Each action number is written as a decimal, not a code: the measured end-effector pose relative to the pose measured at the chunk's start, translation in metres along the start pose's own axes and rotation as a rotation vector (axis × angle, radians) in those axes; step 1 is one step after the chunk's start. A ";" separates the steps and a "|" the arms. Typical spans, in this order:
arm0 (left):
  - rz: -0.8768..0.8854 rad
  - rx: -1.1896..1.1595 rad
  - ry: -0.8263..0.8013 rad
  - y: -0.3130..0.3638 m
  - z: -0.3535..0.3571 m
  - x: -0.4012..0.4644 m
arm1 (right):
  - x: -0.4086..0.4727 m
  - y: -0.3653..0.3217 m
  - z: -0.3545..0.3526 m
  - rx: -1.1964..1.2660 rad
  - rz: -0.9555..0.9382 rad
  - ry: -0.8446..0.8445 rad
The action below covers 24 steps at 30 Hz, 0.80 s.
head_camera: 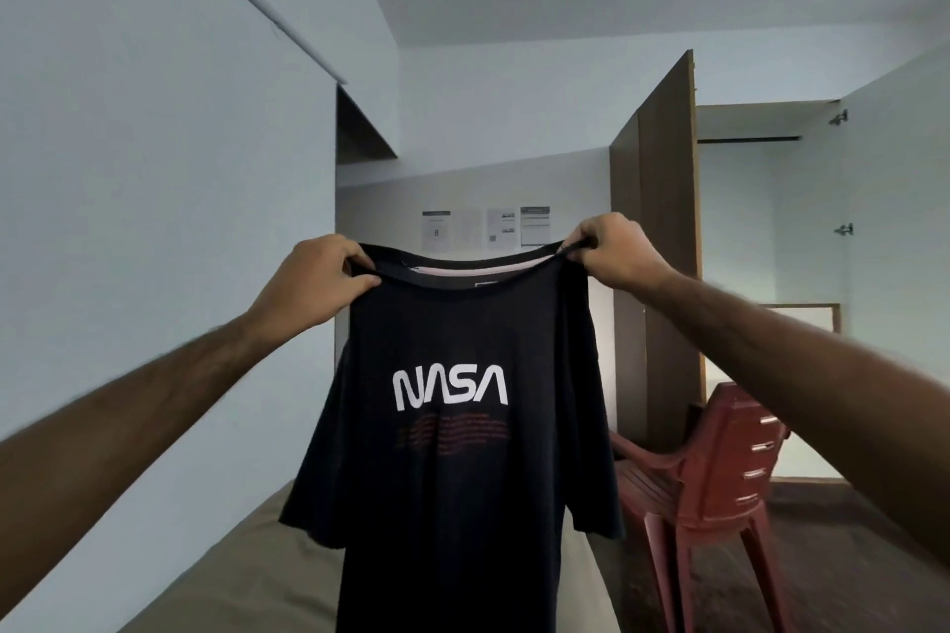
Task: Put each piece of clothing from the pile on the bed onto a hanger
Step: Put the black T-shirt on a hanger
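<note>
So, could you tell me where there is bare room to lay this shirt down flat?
Bare bed surface shows left of the hanging NASA T-shirt, running to the wall. A narrower strip shows on its right, bordered by the red plastic chair, which crowds that side. Both hands grip the collar.

The T-shirt [462, 478] is soft, matt dark cloth with a smooth white printed logo [450, 387] and faint red print below it. The bed [267, 565] is covered in matt olive-brown fabric. The chair [714, 483] is moulded reddish-brown plastic with a slight sheen. The wardrobe door [665, 231] looks like matt brown wood laminate. Walls [154, 170] are smooth, matt paint; paper sheets [486, 229] are stuck on the far one.
</note>
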<state>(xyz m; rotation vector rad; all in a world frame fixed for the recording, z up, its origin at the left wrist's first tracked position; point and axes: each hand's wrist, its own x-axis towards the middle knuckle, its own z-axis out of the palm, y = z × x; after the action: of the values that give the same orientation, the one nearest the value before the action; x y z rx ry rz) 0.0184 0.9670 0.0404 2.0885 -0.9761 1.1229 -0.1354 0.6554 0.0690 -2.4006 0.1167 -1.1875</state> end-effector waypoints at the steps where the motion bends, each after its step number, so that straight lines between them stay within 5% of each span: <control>1: -0.033 -0.051 0.012 0.000 -0.001 0.000 | 0.000 -0.001 0.000 0.084 0.026 0.022; 6: -0.216 -0.719 -0.096 0.001 0.004 -0.014 | 0.003 -0.001 0.004 0.527 0.175 0.037; 13: -0.344 -1.143 -0.583 0.019 0.055 -0.086 | -0.004 -0.024 0.020 0.650 0.148 -0.055; 18: -0.279 -1.014 -0.886 0.041 0.055 -0.111 | -0.006 -0.005 0.004 0.620 0.057 -0.171; 20: -0.247 -0.862 -0.803 0.046 0.054 -0.108 | -0.007 0.007 -0.004 0.582 0.016 -0.158; 24: -0.358 -0.782 -0.335 0.031 0.048 -0.083 | 0.000 0.033 -0.008 0.448 0.033 0.130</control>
<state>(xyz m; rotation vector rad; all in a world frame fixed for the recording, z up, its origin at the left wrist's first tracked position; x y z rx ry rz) -0.0172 0.9405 -0.0499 1.7011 -0.9327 0.1483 -0.1370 0.6231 0.0589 -1.9277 -0.0641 -1.2062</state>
